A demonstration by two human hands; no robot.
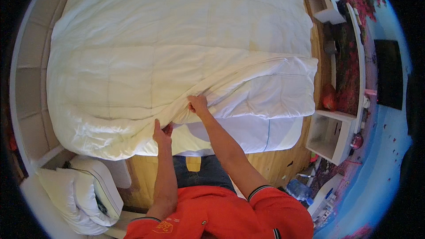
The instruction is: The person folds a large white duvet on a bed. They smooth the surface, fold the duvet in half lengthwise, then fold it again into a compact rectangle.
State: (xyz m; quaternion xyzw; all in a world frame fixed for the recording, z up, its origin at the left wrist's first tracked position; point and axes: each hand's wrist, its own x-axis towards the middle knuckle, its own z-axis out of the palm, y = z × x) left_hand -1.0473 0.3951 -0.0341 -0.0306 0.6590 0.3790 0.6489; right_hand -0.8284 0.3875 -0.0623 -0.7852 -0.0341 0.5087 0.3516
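White quilt (155,31) gathered at the bed's (252,135) near edge.
Left hand (163,133) touches the quilt, grip cannot be determined; right hand (198,104), slightly farther, clenches a fold. Beyond, the quilt spreads toward the far edge.

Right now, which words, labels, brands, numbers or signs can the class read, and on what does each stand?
None can be read.
Shirt: gold emblem, too small and blurred for any lettering.
Quilt: no text seen.
Screen: dark, no text seen.
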